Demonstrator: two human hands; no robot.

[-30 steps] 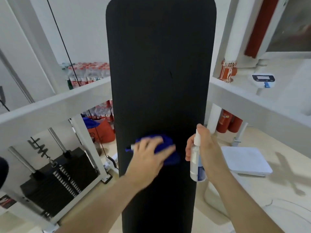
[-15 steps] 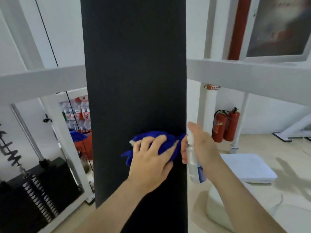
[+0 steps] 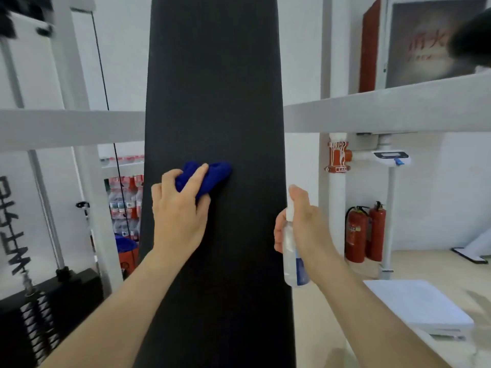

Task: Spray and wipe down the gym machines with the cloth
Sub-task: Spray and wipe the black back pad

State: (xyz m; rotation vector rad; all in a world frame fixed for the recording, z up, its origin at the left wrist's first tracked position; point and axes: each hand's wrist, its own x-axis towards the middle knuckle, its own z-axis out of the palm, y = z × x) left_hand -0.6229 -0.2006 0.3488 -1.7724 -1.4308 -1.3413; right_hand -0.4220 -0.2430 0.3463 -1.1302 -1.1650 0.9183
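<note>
left hand (image 3: 180, 216) bunching blue cloth (image 3: 210, 176) against black pad (image 3: 212, 102), right hand (image 3: 303, 221) gripping spray bottle (image 3: 291, 258)

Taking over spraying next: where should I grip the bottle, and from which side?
Grip the bottle round its lower body, coming from below. It stands upright, the right hand wraps its upper half, the pad crowds its left, and only the round bottom part hangs free.

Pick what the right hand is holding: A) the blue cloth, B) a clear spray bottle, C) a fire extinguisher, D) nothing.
B: the right hand grips the clear spray bottle, while the left hand holds the blue cloth against the black pad.
</note>
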